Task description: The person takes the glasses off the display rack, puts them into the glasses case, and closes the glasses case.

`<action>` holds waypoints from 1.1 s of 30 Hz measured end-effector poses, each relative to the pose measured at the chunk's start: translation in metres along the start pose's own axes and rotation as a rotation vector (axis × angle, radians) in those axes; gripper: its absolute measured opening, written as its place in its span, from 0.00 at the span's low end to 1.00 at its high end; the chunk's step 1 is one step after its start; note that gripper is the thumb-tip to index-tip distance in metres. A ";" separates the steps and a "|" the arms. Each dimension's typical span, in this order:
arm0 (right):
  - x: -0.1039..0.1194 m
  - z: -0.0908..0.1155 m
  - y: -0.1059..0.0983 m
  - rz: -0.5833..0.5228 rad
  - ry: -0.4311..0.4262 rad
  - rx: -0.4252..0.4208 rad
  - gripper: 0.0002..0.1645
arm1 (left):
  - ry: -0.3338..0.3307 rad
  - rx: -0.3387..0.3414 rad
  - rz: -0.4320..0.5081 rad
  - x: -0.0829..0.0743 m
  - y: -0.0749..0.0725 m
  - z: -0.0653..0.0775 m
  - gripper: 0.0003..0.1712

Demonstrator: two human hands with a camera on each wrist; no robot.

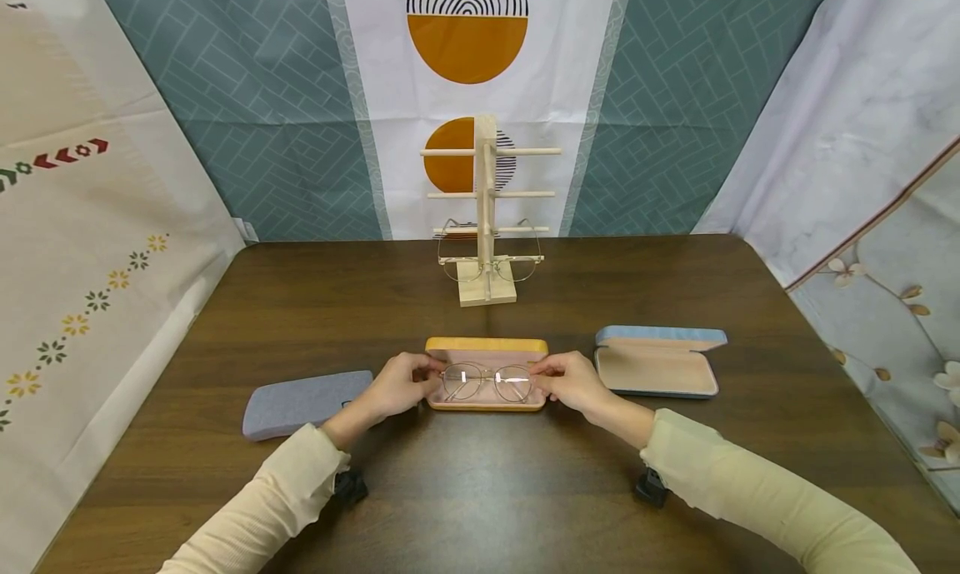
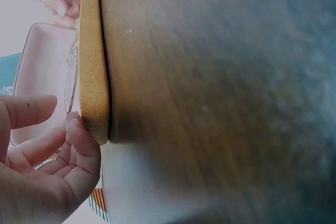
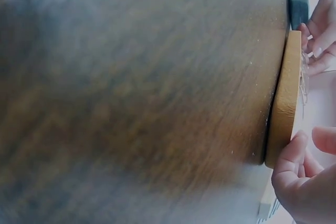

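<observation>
A pair of thin-framed eyeglasses (image 1: 487, 376) lies over the pink inside of an open yellow glasses case (image 1: 487, 407), lenses facing up. At its left end is my left hand (image 1: 401, 384), fingertips beside the frame and the case wall. My right hand (image 1: 573, 381) is at the opposite end in much the same pose. The left wrist view shows the thumb (image 2: 39, 109) apart from the fingers, near the edge of a lens (image 2: 72, 85). A gap also shows between thumb and forefinger (image 3: 295, 148) in the right wrist view. Fingers partly hide both frame ends.
A grey-blue closed case (image 1: 300, 401) lies left of my left hand. On the right, an open blue case (image 1: 660, 370) shows a beige lining. Behind stands a wooden display rack (image 1: 486, 191) with another pair of glasses (image 1: 525, 262) on it. Cloth hangs around the dark table (image 1: 480, 491).
</observation>
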State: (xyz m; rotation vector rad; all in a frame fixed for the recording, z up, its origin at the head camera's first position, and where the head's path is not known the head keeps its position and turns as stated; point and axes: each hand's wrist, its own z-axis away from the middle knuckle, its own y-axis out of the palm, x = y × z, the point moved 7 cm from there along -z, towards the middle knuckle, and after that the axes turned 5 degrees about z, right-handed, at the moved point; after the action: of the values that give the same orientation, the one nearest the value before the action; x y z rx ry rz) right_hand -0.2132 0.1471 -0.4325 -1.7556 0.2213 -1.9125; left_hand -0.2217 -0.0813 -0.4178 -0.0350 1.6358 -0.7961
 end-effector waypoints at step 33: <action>0.007 0.015 -0.018 -0.152 0.020 -0.037 0.12 | -0.051 -0.080 0.186 -0.004 -0.016 0.017 0.10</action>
State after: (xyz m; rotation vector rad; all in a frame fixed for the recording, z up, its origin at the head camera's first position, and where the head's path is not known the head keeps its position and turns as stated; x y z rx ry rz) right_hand -0.2034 0.1628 -0.4162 -1.8249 0.1350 -2.0452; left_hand -0.2121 -0.0999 -0.4059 0.0390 1.5962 -0.5833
